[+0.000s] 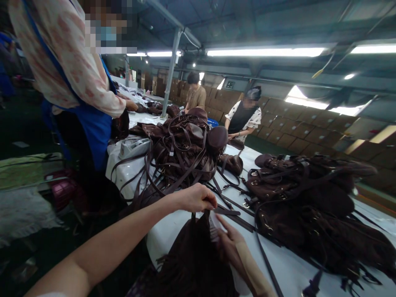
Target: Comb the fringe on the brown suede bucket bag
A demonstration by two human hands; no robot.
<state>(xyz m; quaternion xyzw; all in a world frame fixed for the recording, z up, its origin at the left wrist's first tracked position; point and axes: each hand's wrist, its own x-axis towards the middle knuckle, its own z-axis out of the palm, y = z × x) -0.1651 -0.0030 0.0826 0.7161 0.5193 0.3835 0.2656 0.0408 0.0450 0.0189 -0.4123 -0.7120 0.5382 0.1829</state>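
Note:
A dark brown bag with fringe hangs in front of me at the table's near edge. At its top, my left hand is closed in a pinch on the bag's upper edge. Just below and to the right, my right hand holds a white label with fine print against the bag's side. Some of the right fingers are hidden behind the label and the bag. A dark strap lies on the table beyond my hands.
Brown bags with long straps lie in a heap ahead and a second pile at right on the white table. A co-worker in a blue apron stands at left. Two people work farther back, before stacked cartons.

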